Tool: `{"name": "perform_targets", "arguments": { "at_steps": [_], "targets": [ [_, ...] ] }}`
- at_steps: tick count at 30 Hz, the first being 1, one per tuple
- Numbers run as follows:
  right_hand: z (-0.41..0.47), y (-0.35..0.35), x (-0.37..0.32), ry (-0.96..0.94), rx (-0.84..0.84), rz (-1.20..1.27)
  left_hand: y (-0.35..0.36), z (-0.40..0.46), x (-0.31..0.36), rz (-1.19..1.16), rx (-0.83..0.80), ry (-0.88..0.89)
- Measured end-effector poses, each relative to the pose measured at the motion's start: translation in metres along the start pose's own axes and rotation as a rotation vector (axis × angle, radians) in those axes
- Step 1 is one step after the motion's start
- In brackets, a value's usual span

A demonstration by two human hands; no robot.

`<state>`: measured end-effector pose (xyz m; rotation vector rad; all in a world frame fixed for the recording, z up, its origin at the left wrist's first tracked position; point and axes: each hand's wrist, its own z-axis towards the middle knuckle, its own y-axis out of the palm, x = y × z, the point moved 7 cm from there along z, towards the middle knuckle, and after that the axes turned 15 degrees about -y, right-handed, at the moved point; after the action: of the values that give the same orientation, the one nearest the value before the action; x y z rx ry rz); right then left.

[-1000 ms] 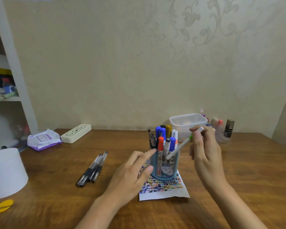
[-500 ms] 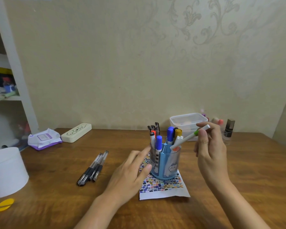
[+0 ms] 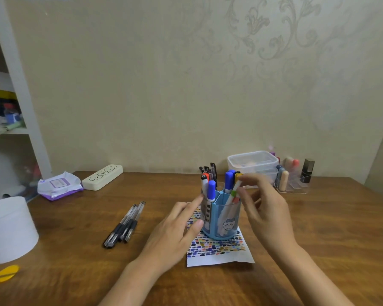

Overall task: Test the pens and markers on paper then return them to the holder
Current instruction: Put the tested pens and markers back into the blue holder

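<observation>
Head view: blue holder (image 3: 221, 219) is sitting on swatch-covered paper (image 3: 219, 250), holding capped markers. Right hand (image 3: 265, 208) is pinching a white marker (image 3: 230, 202) leaning in the front compartment. Left hand (image 3: 179, 226), fingers straight and apart, is touching the holder's side.

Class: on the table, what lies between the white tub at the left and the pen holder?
In the head view, a bunch of pens lies between the tub and the holder.

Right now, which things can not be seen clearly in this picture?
- Right hand fingertips: motion blur in the head view; its grip on the green-banded marker is unclear.
- Paper: the holder covers its middle.
- Yellow object: partly cut by the left edge.
- Shelf items: too blurred.
</observation>
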<state>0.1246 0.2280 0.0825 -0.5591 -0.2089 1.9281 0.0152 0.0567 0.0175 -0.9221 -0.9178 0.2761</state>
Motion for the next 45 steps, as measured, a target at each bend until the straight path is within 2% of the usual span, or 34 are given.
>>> {"name": "perform_targets", "arguments": {
  "at_steps": [4, 13, 20, 29, 33, 37, 39, 43, 45],
  "targets": [
    [-0.001, 0.006, -0.004, -0.081, -0.074, -0.067, 0.0, 0.0, -0.001, -0.001, 0.0, -0.004],
    [-0.002, 0.004, -0.009, -0.075, -0.025, -0.019, -0.003, 0.0, 0.0, -0.037, 0.002, 0.006],
    [-0.007, 0.017, -0.013, -0.083, -0.1, 0.037, -0.006, -0.003, 0.004, -0.032, 0.01, 0.03],
    [-0.008, 0.019, -0.012, -0.046, -0.126, 0.084, -0.016, 0.003, -0.013, 0.063, 0.086, -0.108],
    [-0.009, 0.021, -0.014, -0.037, -0.155, 0.11, -0.035, 0.01, -0.056, 0.278, 0.19, -0.316],
    [-0.01, 0.025, -0.018, -0.053, -0.206, 0.115, -0.032, 0.009, -0.085, 0.391, 0.084, -0.505],
    [-0.012, 0.027, -0.018, -0.045, -0.229, 0.119, -0.026, 0.008, -0.085, 0.41, 0.044, -0.513],
    [-0.012, 0.028, -0.018, -0.028, -0.249, 0.127, -0.027, 0.008, -0.083, 0.41, 0.09, -0.486],
    [-0.012, 0.028, -0.018, -0.018, -0.256, 0.125, -0.028, 0.009, -0.077, 0.333, 0.117, -0.44]
  ]
}}
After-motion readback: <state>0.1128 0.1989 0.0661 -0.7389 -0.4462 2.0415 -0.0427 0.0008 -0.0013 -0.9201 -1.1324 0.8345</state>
